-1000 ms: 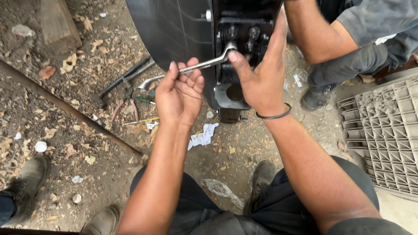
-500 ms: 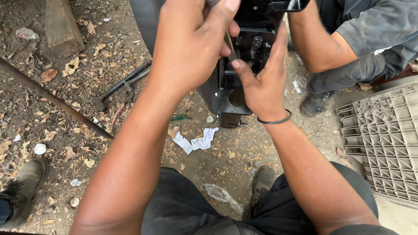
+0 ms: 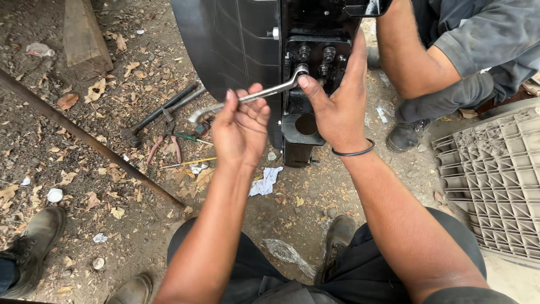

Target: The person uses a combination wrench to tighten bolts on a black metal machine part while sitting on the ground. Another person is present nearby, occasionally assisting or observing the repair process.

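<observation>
The ground (image 3: 140, 225) was bare dirt strewn with dry leaves (image 3: 67, 101). A black machine part (image 3: 304, 129) stood on it. Left of that part lay a hammer (image 3: 160, 115), pliers (image 3: 163, 147) and a screwdriver (image 3: 194, 138); a long rusty rod (image 3: 90, 143) ran farther left. Just below the part lay a torn white scrap (image 3: 265, 181), and right of it a grey plastic crate (image 3: 495, 186).

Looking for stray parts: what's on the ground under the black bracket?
Under the black bracket lies dirt with a torn white paper scrap and dry leaves. The ground directly beneath its base is hidden.
</observation>
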